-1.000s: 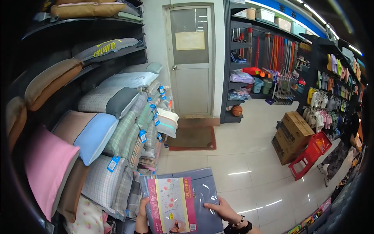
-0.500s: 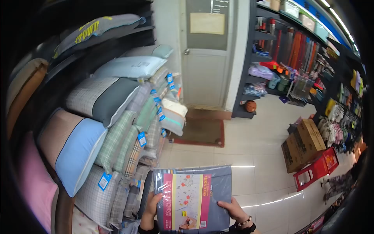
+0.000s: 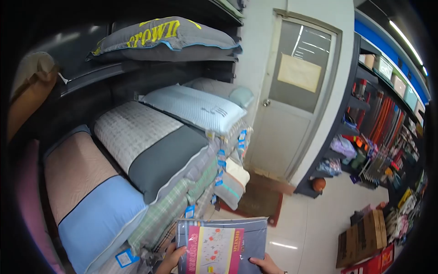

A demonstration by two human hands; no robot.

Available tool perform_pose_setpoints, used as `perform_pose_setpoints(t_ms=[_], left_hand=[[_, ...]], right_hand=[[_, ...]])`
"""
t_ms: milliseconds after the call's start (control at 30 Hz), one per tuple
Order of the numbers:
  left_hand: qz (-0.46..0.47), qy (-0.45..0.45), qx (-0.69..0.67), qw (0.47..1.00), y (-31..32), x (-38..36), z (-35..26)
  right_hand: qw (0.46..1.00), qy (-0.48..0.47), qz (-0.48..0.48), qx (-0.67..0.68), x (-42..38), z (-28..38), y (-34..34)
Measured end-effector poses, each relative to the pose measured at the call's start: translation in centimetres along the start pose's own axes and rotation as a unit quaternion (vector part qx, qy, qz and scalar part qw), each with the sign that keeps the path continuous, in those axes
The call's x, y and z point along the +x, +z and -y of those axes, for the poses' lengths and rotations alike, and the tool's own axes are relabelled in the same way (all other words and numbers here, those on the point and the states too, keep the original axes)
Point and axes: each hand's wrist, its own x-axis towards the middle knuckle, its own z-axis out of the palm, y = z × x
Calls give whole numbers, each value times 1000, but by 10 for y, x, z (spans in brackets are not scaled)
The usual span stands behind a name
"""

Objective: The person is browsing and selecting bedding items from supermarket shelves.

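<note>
Low | left grip (image 3: 170,260), right grip (image 3: 268,265) | thumbs (image 3: 181,250) over package (image 3: 221,246) face

white wall (image 3: 256,43) | pale door (image 3: 284,139) | tiled floor (image 3: 315,214) | lit strip light (image 3: 405,41)

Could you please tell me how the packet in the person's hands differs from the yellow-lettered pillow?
The packet is flat and square-cornered; the pillow is plump and rounded. The packet is held by the left hand and right hand, while the pillow lies on a shelf. The packet shows a pink-edged floral label; the pillow shows large yellow letters. Both carry lettering.
</note>
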Motion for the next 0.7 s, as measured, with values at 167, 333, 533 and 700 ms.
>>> perform_pose_setpoints(t_ms=[167,333,533,700], left_hand=[[-68,-11,-30,997,9,49,8],[-109,57,-23,992,55,83,15],[-210,111,-80,968,130,95,11],[-341,128,-84,927,187,66,28]], right_hand=[[995,16,94,-9,83,30,-30],[987,13,157,-42,170,60,-79],[955,84,284,-12,267,82,-148],[913,131,384,-40,305,81,-167]])
